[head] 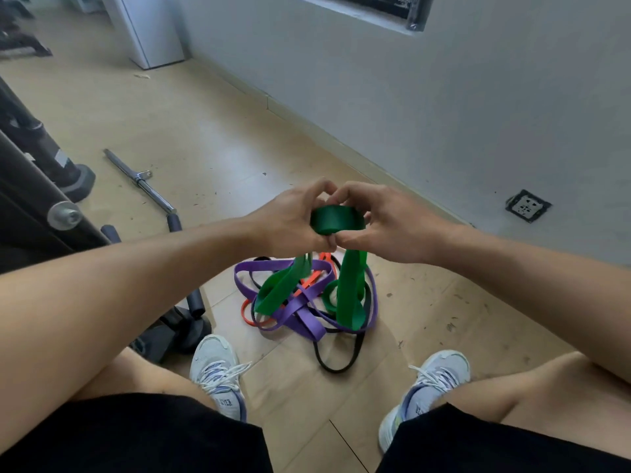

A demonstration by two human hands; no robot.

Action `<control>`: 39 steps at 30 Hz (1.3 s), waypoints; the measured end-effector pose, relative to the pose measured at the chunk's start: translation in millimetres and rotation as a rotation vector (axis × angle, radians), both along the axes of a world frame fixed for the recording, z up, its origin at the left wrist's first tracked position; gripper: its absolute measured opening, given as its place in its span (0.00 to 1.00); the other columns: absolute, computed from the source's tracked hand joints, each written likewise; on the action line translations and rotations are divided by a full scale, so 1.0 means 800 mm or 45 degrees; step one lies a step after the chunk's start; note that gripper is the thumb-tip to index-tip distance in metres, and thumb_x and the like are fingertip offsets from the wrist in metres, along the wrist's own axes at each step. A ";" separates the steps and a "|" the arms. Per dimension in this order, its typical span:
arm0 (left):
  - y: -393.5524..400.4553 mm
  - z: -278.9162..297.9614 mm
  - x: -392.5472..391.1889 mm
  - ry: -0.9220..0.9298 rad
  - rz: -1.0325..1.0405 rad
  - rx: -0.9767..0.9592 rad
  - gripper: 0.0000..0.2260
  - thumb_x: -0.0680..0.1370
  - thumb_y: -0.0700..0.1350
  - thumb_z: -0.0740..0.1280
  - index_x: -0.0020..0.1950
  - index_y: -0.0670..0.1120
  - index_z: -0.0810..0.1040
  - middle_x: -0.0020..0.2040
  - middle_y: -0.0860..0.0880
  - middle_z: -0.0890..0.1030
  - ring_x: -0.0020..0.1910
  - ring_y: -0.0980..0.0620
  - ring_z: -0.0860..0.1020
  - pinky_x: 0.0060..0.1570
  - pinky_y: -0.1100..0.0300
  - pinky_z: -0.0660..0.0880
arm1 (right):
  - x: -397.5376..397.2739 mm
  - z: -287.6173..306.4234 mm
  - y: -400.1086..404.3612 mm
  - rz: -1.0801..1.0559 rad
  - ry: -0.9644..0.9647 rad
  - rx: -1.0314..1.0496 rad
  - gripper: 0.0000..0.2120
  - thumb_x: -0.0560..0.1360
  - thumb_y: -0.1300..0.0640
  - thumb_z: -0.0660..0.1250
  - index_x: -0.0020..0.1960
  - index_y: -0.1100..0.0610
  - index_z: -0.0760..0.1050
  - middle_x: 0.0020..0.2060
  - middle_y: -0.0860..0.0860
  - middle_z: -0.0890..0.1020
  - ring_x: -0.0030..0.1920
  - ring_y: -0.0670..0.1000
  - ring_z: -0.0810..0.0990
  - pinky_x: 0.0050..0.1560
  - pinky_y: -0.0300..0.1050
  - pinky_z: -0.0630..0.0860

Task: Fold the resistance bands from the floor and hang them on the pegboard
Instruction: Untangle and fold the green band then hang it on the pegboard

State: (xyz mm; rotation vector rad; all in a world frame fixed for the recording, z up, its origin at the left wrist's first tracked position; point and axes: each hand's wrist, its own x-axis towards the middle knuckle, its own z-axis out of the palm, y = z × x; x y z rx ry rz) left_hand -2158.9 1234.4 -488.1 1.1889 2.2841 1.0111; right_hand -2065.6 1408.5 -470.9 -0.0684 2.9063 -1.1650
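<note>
Black shorts (129, 435) and pale sneakers (218, 373) sit nearest. Above the wood floor (205, 141), the left hand (293, 220) and right hand (386, 223) both clutch a folded green band (336, 220); purple bands (300, 315) lie tangled below, near the grey wall (444, 97).

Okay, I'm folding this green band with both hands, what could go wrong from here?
The wide green rubber resistance band is gripped by the left hand and right hand, but its loose loops hang down into the tangled pile of purple, orange and black bands on the floor. Pulling up may drag the pile along. The folded stack is only pinched by fingers, so it might spring open.
</note>
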 end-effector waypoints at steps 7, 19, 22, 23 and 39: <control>0.000 0.017 0.000 0.003 0.110 0.036 0.22 0.73 0.34 0.71 0.64 0.51 0.73 0.35 0.52 0.79 0.31 0.59 0.76 0.38 0.61 0.76 | -0.006 -0.029 0.013 -0.009 -0.217 -0.153 0.27 0.69 0.55 0.82 0.59 0.48 0.69 0.47 0.48 0.85 0.43 0.45 0.83 0.46 0.42 0.81; -0.015 0.050 -0.006 -0.496 0.285 0.647 0.23 0.63 0.32 0.70 0.55 0.50 0.80 0.40 0.47 0.81 0.39 0.48 0.76 0.40 0.61 0.75 | -0.005 -0.094 0.032 0.013 -0.673 -0.141 0.35 0.74 0.49 0.78 0.77 0.45 0.67 0.65 0.45 0.76 0.62 0.47 0.77 0.59 0.41 0.74; -0.018 0.061 -0.007 -0.511 0.290 0.741 0.23 0.64 0.30 0.70 0.53 0.49 0.80 0.41 0.46 0.82 0.40 0.47 0.77 0.42 0.60 0.76 | -0.008 -0.093 0.023 -0.005 -0.596 -0.171 0.39 0.73 0.50 0.78 0.79 0.41 0.63 0.63 0.41 0.72 0.60 0.44 0.76 0.52 0.34 0.74; -0.019 0.066 -0.008 -0.507 0.280 0.776 0.22 0.64 0.29 0.70 0.53 0.49 0.80 0.41 0.46 0.82 0.41 0.45 0.77 0.43 0.59 0.76 | -0.009 -0.092 0.021 -0.023 -0.561 -0.173 0.40 0.72 0.50 0.79 0.78 0.40 0.63 0.62 0.40 0.72 0.57 0.42 0.77 0.52 0.34 0.74; -0.025 0.081 0.003 -0.179 0.440 0.853 0.19 0.68 0.33 0.79 0.52 0.51 0.80 0.41 0.48 0.79 0.37 0.56 0.78 0.45 0.65 0.78 | -0.018 -0.090 0.049 -0.223 -0.594 -0.647 0.10 0.81 0.68 0.66 0.60 0.59 0.79 0.57 0.56 0.86 0.55 0.52 0.86 0.56 0.45 0.84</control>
